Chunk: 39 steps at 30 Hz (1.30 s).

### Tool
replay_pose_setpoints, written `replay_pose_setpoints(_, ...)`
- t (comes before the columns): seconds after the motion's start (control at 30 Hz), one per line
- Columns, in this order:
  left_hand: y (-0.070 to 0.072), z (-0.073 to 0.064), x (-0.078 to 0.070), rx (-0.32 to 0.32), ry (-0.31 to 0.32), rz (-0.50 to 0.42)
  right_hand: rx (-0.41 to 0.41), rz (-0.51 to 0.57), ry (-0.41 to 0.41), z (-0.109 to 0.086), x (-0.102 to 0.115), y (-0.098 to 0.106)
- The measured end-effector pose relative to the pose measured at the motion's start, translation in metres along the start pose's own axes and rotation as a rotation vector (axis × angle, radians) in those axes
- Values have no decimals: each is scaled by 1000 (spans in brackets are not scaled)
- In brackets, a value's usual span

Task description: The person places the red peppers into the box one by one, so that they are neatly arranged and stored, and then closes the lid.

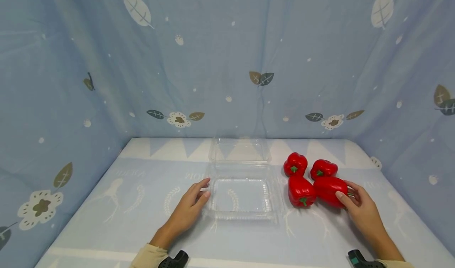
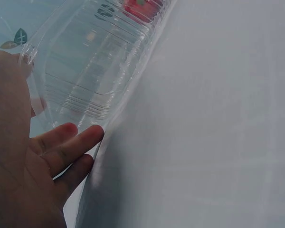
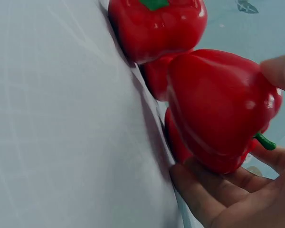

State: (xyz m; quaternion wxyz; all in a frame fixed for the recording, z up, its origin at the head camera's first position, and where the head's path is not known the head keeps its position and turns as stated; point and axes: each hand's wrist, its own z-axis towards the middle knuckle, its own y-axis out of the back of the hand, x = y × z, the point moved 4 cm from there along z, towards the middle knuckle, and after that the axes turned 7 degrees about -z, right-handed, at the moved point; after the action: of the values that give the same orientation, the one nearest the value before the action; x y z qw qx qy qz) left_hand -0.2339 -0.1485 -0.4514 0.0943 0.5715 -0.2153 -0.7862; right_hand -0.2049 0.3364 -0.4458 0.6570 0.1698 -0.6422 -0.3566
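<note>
My left hand [image 1: 188, 204] is at the left side of a clear plastic clamshell box [image 1: 271, 202], its thumb and forefinger pinching the rim. In the left wrist view, the other fingers of the left hand [image 2: 52, 161] spread loosely below the box's ribbed wall [image 2: 80, 104]. On the right, my right hand [image 1: 364, 208] grips a red bell pepper [image 1: 328, 189] by its stem end. The right wrist view has the thumb on top of this bell pepper [image 3: 218, 104] and the fingers of the right hand [image 3: 242, 194] beneath; its green stem points toward the palm.
Three more red bell peppers lie left of and behind the held one: front left [image 1: 300, 191], back left [image 1: 295, 164] and back right [image 1: 323, 169]. The box's raised lid [image 1: 239, 151] stands at the back. Patterned blue cloth [image 1: 227, 62] walls the table's back and sides.
</note>
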Motion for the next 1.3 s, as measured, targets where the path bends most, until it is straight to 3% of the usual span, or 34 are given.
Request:
replay_pose_setpoints(0.37,-3,-2,0,18,18,-57,-45,141,6,0,3,2)
replay_pose_setpoints(0.73,-4,-3,1,36,18,-58,-107,243,56,4,15,13)
replay_pose_setpoints(0.97,-3,-2,-1,42,12,-43,-113,536,109,10,31,13)
replay_pose_setpoints(1.3,-3,-3,3,63,-16,-28,-72,683,149,18,64,2)
